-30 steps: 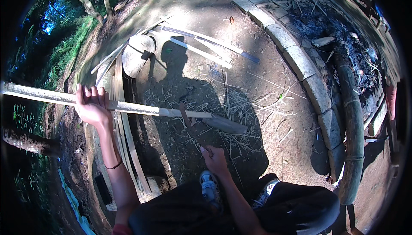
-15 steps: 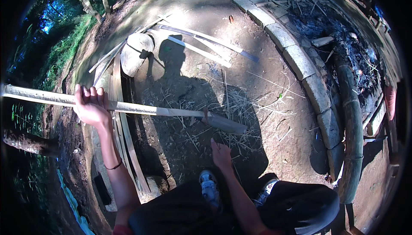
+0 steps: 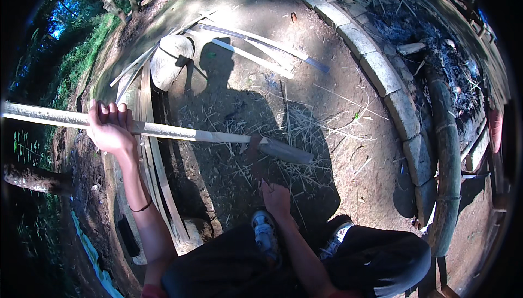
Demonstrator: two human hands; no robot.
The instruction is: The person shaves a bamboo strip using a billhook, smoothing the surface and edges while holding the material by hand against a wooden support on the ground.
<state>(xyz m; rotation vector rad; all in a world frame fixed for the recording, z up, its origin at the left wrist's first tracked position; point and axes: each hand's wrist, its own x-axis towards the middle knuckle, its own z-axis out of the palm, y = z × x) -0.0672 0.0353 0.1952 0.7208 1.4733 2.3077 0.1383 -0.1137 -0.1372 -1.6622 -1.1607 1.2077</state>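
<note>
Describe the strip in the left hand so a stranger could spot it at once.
From the curved stone border on the right, go left past the scattered shavings. There the left hand grips a long, pale strip that slants slightly down to the right. Unlike the loose strips lying beyond, it alone is hand-held.

Bare brown earth [image 3: 357,197] under broken sunlight and leafy green undergrowth [image 3: 84,61] along the left are marking this as an outdoor work yard. A curved border of pale rectangular stone blocks [image 3: 379,74] is edging a fire pit of dark grey ash [image 3: 395,23], into which a thick green-brown bamboo pole [image 3: 448,162] is reaching. Thin straw-coloured shavings [image 3: 308,126] and long, flat, pale strips [image 3: 250,56] are littering the earth, and one whitish, wood-like length [image 3: 185,133] is stretching above the shavings.
</note>
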